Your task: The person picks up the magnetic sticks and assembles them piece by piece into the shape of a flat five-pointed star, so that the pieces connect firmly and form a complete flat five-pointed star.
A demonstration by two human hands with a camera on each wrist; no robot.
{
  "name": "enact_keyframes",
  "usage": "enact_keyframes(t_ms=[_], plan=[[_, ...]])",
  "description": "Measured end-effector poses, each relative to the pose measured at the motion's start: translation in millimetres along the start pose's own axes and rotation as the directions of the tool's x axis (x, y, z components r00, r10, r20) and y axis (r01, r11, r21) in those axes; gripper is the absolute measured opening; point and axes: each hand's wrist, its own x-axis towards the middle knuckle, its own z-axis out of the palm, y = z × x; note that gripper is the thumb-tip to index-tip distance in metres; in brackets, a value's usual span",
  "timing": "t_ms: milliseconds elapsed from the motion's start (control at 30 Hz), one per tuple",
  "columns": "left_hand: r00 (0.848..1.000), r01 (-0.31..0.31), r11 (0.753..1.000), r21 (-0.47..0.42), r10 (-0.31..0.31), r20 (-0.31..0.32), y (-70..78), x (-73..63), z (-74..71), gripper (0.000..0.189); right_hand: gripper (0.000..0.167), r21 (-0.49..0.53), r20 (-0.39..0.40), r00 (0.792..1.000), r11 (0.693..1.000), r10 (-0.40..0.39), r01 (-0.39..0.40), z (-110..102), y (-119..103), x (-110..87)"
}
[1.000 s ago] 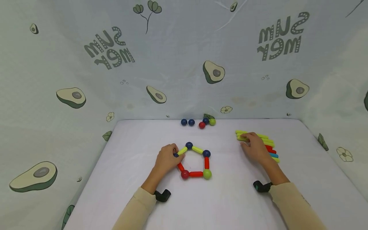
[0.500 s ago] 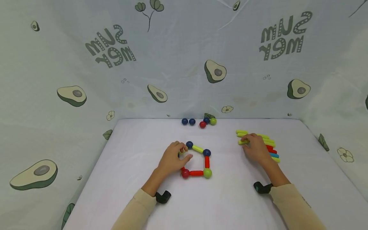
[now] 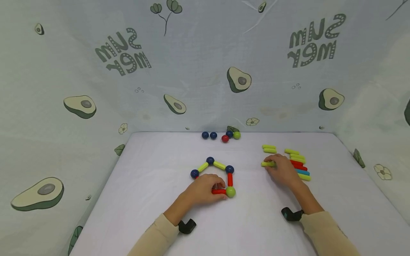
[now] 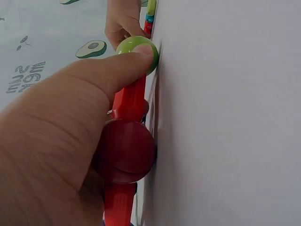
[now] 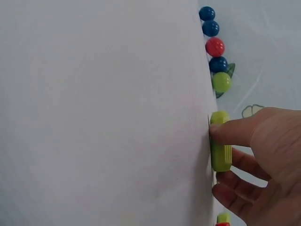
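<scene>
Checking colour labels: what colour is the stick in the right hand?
Yellow-green. The stick in the right hand shows best in the right wrist view.

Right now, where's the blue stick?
Head view, right side: the blue stick lies beside the right hand, between a red stick and a lime stick.

With our right hand [image 5: 273, 160] we pinch a yellow-green stick [image 5: 221, 159], thumb laid across it; whether it touches the white table [image 5: 103, 113] we cannot tell. Above our grip we see two blue balls [image 5: 210, 28], a red ball [image 5: 215, 47], a third blue ball [image 5: 218, 64] and a green ball [image 5: 221, 82], the last nearest. Below our grip, another stick [image 5: 223, 218] shows its end.
</scene>
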Motion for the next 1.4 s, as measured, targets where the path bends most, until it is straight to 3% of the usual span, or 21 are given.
enact_keyframes(t_ms=[333, 833, 1200, 1400], plan=[[0.997, 0.013, 0.998, 0.057, -0.008, -0.079, -9.9, 1.1, 4.7, 0.026, 0.029, 0.055, 0.058, 0.996, 0.996, -0.072, 0.069, 8.3, -20.4, -17.8], [0.994, 0.009, 0.998, 0.069, -0.002, -0.109, -12.6, 1.8, 5.7, 0.025, 0.025, 0.141, 0.170, 0.974, 0.982, -0.152, 0.129, 31.0, -64.7, -35.3], [0.993, -0.004, 0.997, 0.074, 0.013, -0.119, -14.9, 3.1, 7.0, 0.026, 0.024, 0.196, 0.221, 0.953, 0.967, -0.207, 0.164, 38.6, -79.8, -37.8], [0.994, 0.006, 0.998, 0.055, 0.000, -0.112, -12.2, 2.8, 4.2, 0.027, 0.025, 0.202, 0.213, 0.953, 0.964, -0.216, 0.173, 40.6, -83.4, -38.2]])
